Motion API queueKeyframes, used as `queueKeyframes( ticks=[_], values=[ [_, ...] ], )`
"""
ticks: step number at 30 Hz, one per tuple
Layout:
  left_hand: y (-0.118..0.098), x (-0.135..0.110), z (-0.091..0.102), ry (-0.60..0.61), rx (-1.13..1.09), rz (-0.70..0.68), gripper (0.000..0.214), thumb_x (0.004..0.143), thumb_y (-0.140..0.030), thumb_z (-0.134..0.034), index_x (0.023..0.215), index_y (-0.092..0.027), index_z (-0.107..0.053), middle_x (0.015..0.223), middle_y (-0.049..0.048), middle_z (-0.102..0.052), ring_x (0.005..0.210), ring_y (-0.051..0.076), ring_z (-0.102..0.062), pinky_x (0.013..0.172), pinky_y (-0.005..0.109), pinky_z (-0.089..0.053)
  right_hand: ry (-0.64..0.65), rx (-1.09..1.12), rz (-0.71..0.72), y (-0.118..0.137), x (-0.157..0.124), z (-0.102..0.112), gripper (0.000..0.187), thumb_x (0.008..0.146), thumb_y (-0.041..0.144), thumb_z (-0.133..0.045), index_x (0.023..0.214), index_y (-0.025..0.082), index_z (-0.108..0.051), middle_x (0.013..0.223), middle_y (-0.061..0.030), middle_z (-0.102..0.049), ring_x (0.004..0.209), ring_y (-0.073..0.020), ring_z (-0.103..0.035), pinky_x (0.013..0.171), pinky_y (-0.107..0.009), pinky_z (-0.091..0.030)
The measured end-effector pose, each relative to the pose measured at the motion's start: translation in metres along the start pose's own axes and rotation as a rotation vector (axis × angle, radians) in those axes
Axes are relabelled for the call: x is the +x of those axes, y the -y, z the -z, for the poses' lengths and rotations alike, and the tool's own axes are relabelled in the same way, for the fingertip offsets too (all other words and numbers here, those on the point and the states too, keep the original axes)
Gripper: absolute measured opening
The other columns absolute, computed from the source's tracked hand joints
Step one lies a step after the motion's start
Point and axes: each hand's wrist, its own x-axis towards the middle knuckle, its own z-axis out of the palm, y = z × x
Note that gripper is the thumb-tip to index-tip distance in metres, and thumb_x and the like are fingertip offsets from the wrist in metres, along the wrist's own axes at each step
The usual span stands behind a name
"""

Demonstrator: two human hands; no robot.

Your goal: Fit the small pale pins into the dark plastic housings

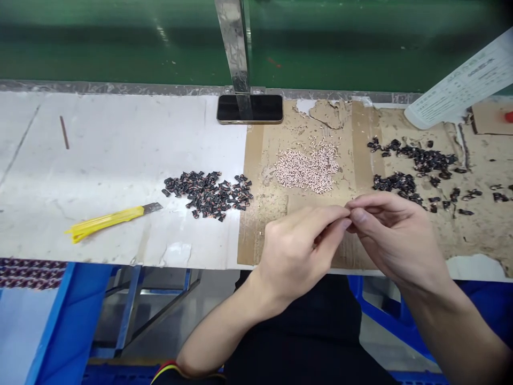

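My left hand [302, 243] and my right hand [395, 235] meet fingertip to fingertip above the cardboard near the bench's front edge. Both are pinched closed; whatever sits between the fingers is too small or too hidden to name. Just beyond them lies a heap of tiny copper-coloured pieces [308, 168]. Left of that is a pile of small black parts with copper-coloured ends [208, 193]. To the right, beside my right hand, more dark, shiny small pieces [430, 160] lie in loose clusters.
A yellow-handled utility knife [108, 220] lies on the left, blade exposed. A phone [250, 108] rests flat at the back by a metal post [234, 45]. A white printed bottle-like container [460, 80] stands at back right. A thin brown strip [64, 132] lies far left.
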Motion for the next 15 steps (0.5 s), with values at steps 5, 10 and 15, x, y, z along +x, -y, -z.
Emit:
queueKeyframes(
  ticks=[5,10,15],
  values=[
    [0.004,-0.004,0.001,-0.024,-0.095,0.059,0.01,0.101,-0.021,-0.068,0.103,-0.022,-0.078,0.102,0.0026,-0.085,0.083,0.016,-0.08,0.077,0.028,-0.064,0.004,-0.025,0.029,0.0,-0.009,0.0,0.011,0.089,0.026,-0.083,0.099,0.031,-0.083,0.087,0.0024,-0.081,0.076,-0.0105,-0.078,0.073,-0.018,-0.067],
    [0.01,-0.011,-0.001,-0.08,-0.067,-0.003,0.011,0.098,-0.018,-0.071,0.102,-0.025,-0.079,0.099,0.0015,-0.085,0.082,0.017,-0.08,0.077,0.03,-0.065,0.066,0.012,-0.014,0.003,-0.016,-0.006,0.013,0.09,0.021,-0.081,0.1,0.03,-0.083,0.096,-0.0001,-0.081,0.083,-0.0125,-0.078,0.078,-0.021,-0.067],
    [0.014,-0.013,0.0,-0.097,0.052,-0.176,0.017,0.097,-0.01,-0.07,0.102,-0.024,-0.077,0.096,0.0009,-0.084,0.086,0.016,-0.08,0.081,0.027,-0.064,0.099,0.052,0.0,0.002,-0.018,-0.006,0.013,0.092,0.017,-0.078,0.097,0.028,-0.082,0.095,-0.0003,-0.078,0.085,-0.0112,-0.075,0.081,-0.02,-0.066]
  ],
)
